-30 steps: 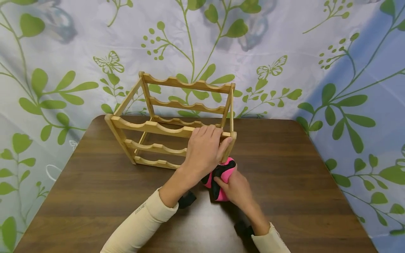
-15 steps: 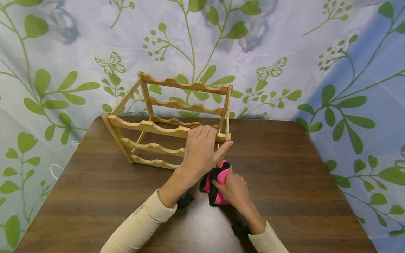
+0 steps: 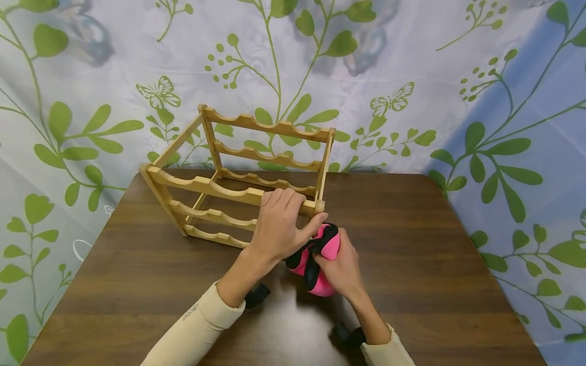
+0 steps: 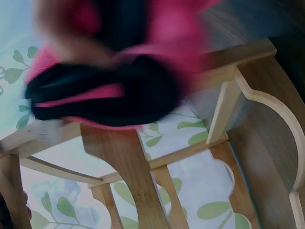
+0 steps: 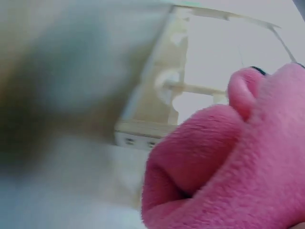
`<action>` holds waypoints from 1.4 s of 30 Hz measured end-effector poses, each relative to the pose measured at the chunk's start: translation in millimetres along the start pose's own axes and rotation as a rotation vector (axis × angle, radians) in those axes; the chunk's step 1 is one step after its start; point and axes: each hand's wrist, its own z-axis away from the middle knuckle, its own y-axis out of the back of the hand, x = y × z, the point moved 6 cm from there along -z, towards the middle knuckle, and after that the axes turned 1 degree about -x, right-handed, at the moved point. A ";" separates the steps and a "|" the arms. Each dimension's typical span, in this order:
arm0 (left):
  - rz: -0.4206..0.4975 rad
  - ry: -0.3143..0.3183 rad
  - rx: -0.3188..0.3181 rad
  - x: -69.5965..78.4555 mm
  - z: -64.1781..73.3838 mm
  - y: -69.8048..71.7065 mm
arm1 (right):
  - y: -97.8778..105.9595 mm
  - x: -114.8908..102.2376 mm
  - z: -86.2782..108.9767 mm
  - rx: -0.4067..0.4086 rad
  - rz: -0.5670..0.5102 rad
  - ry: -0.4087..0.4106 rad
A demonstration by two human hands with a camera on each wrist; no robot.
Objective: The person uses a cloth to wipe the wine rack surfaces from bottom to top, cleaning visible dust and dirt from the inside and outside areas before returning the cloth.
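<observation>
A light bamboo rack with wavy slats (image 3: 238,170) stands on the dark brown wooden desk (image 3: 426,264), toward its far left part, in front of a pale curtain printed with green leaves and butterflies (image 3: 412,76). The person's left hand (image 3: 279,226) rests on the rack's near top rail at its right corner, fingers curled over the rail and thumb stretched toward the corner post, so this grip clasps the wood. Just below and to the right, the right hand (image 3: 341,267) holds a pink and black plush cloth (image 3: 316,254) bunched in its grip, fingers wrapped round it. The cloth sits low against the rack's near right post, just above the desk. Both forearms wear cream sleeves (image 3: 192,325).
</observation>
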 end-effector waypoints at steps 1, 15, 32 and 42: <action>0.005 -0.008 0.013 -0.6 0.2 0.8 | 4.4 -5.3 -1.9 0.030 -0.054 0.009; 0.072 -0.051 0.131 -0.1 5.7 5.9 | 58.6 -61.7 -18.0 0.546 -0.606 0.507; 0.102 -0.080 0.248 -0.3 14.8 18.1 | 7.0 -86.7 0.7 -0.267 -0.474 0.494; 0.109 -0.114 0.323 -2.2 17.7 20.4 | -0.3 -92.8 -7.3 -0.139 -0.417 0.671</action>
